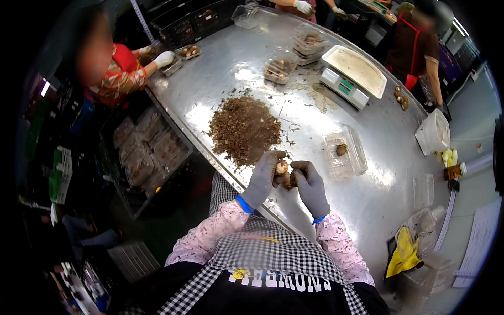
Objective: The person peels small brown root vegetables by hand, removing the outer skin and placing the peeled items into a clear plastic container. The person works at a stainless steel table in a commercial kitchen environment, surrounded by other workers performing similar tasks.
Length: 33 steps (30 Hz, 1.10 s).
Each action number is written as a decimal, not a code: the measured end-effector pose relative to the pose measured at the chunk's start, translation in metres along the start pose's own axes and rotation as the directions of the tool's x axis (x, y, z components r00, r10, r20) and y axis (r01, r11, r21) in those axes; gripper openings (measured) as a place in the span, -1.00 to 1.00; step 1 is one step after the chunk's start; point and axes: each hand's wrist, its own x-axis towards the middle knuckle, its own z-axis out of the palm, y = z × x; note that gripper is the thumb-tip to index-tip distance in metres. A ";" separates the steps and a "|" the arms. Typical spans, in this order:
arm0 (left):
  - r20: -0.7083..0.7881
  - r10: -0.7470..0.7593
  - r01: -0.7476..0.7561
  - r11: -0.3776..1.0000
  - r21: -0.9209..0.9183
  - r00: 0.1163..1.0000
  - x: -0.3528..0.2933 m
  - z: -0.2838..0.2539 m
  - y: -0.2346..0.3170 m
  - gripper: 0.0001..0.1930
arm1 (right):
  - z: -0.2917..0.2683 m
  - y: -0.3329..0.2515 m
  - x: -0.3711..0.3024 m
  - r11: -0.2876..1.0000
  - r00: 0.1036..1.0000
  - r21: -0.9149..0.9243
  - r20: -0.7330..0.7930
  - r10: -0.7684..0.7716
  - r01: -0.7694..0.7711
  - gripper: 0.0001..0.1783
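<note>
Large stainless steel desk (367, 184), shiny, smeared with dirt, running from near edge to far right. Heap of brown trimmings (244, 128) piled left of centre, just far of the hands, where scraps would fall clear of the work. Digital scale (353, 73) with cream pan at far centre, within reach of several workers. Clear plastic punnet (345, 156) lying open just right of the hands, one mushroom (341, 149) inside, set close for easy dropping in. More filled punnets (281, 67) stacked at far side near the scale. White bag (433, 132) at far right edge.

Left hand (264, 178) in grey glove, curled, pinching a pale mushroom cap (282, 167) between thumb and fingers, held over the near desk edge. Right hand (310, 185), also grey-gloved, closed around darker mushroom pieces (290, 180), touching the left; whether a blade is held, cannot tell. Both raised close together, likely for trimming above the desk.

Co-worker in red apron (122, 63) at far left, white-gloved hand at a tray. Another person at far right by the desk corner. Dark crates (149, 152) of packed goods below left of the desk. Grey floor, cluttered workroom.
</note>
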 end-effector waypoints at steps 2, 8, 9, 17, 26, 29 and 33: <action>0.046 0.075 -0.078 0.995 0.066 0.996 0.008 -0.003 -0.010 -0.61 | -0.009 -0.005 -0.002 0.982 0.995 -0.166 0.055 -0.078 0.086 -0.78; 0.187 0.040 -0.075 0.980 0.182 0.982 0.010 0.004 0.003 -0.62 | -0.004 -0.016 0.006 0.946 0.990 -0.321 0.141 -0.009 0.055 -0.68; 0.138 -0.052 0.058 0.998 -0.034 0.989 0.009 0.005 0.005 -0.66 | -0.005 -0.002 0.008 0.935 0.983 -0.339 0.178 -0.051 0.109 -0.74; -0.114 0.128 -0.088 0.948 0.305 0.985 0.014 -0.008 0.015 -0.72 | -0.004 -0.004 0.021 0.972 0.977 -0.149 0.140 -0.161 0.181 -0.67; -0.021 0.222 -0.207 0.934 0.292 0.975 0.007 -0.007 0.028 -0.80 | 0.006 0.003 0.024 0.990 0.989 0.138 0.147 -0.002 -0.018 -0.61; 0.138 0.326 -0.336 0.697 0.633 0.935 0.000 -0.001 0.036 -0.79 | 0.001 -0.004 0.022 0.999 0.981 -0.049 0.196 0.002 0.007 -0.62; -0.039 0.205 -0.133 0.758 0.639 0.978 0.010 0.004 0.043 -0.77 | 0.000 -0.014 0.015 0.949 0.935 -0.175 0.291 -0.204 0.262 -0.62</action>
